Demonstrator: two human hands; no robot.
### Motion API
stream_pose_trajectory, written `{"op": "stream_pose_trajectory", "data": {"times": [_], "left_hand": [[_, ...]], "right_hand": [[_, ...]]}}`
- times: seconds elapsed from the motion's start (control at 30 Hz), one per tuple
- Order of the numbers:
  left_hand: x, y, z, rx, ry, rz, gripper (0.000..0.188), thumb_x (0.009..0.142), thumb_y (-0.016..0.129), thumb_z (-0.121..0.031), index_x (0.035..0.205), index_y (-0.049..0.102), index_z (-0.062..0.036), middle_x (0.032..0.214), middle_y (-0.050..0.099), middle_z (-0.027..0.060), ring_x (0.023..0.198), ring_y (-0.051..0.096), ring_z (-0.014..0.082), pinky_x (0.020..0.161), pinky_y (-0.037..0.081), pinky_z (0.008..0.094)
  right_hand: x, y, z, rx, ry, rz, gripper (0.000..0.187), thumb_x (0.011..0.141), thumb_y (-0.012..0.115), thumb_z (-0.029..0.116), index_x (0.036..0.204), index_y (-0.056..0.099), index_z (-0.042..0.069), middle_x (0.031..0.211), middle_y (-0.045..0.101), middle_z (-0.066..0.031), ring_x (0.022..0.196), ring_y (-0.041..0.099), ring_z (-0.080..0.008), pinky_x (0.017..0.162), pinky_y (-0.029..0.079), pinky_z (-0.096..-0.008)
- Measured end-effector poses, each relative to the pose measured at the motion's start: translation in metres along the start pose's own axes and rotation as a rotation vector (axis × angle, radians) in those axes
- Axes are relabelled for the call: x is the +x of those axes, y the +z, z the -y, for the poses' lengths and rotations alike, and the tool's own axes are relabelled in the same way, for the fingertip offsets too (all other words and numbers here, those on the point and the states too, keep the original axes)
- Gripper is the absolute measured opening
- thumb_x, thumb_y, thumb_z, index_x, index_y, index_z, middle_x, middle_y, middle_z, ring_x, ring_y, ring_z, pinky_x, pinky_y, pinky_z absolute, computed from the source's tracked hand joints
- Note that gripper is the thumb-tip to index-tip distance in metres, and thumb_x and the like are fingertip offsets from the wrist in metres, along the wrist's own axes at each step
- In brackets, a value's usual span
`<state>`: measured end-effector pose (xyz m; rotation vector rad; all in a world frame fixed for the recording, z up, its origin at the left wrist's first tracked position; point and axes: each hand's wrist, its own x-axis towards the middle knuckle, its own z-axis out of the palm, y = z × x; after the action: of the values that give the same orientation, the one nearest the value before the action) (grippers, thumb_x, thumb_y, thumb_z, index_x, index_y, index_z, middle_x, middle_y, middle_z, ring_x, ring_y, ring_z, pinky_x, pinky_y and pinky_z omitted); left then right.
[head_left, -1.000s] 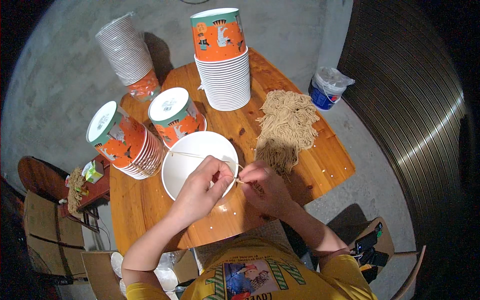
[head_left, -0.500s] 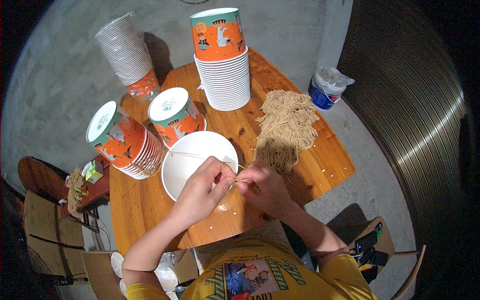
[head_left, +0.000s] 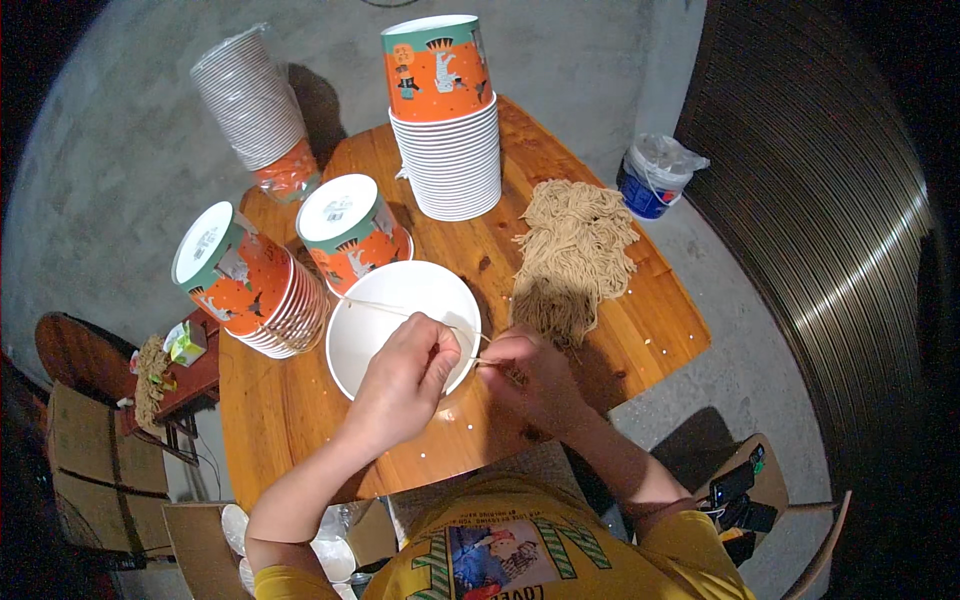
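Note:
A tan string (head_left: 385,308) runs across the open mouth of a white paper tub (head_left: 348,340) and bends back toward my fingers. My left hand (head_left: 408,375) is over the tub's near side, thumb and forefinger pinching the string. Just to its right my right hand (head_left: 532,382) pinches the string as well, with a short length stretched between the two. The right fingertips lie partly in shadow. Behind my right hand lies a bundle of tan strings (head_left: 575,240), spread on the wooden table (head_left: 640,330).
Beyond the tub stand an upside-down printed tub (head_left: 350,235), a tub stack wound with strings (head_left: 245,285) and a tall tub stack (head_left: 445,160). A plastic-wrapped stack (head_left: 250,100) leans at the far left. On the floor, right, sits a bucket (head_left: 655,180).
My hands have drawn slightly apart, the left one shifting a little to the left. The white tub has moved slightly to the right.

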<state>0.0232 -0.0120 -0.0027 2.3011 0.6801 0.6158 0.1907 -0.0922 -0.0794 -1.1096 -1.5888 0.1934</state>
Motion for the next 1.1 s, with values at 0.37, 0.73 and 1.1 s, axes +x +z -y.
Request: {"op": "stream_pose_trajectory", "data": {"times": [0.37,0.73,1.1], "left_hand": [[0.000,0.000,0.001,0.028,0.028,-0.009,0.010,0.085,0.057,-0.003,0.087,0.048,-0.0005,0.083,0.050,0.0162,0.081,0.052,0.0351,0.073,0.043,0.0398],[-0.012,-0.011,-0.003,0.214,0.134,0.006,0.023,0.081,0.065,-0.014,0.093,0.050,-0.0014,0.089,0.053,0.0144,0.086,0.053,0.0339,0.074,0.043,0.0410],[-0.052,-0.031,0.012,0.626,0.238,-0.073,0.025,0.072,0.069,-0.006,0.091,0.054,-0.0037,0.092,0.053,0.0111,0.091,0.052,0.0309,0.080,0.041,0.0418]], "right_hand": [[-0.006,0.001,-0.006,-0.033,-0.027,0.038,0.017,0.084,0.061,0.005,0.096,0.049,0.006,0.087,0.059,-0.0119,0.079,0.059,-0.0309,0.071,0.048,-0.0399],[-0.011,-0.001,0.007,-0.147,0.028,0.079,0.017,0.081,0.063,0.010,0.094,0.053,0.008,0.092,0.060,-0.0088,0.089,0.057,-0.0306,0.080,0.046,-0.0399],[-0.007,0.002,0.026,-0.573,-0.106,-0.039,0.025,0.072,0.070,0.009,0.093,0.056,0.009,0.089,0.057,-0.0083,0.089,0.055,-0.0288,0.080,0.047,-0.0399]]}}
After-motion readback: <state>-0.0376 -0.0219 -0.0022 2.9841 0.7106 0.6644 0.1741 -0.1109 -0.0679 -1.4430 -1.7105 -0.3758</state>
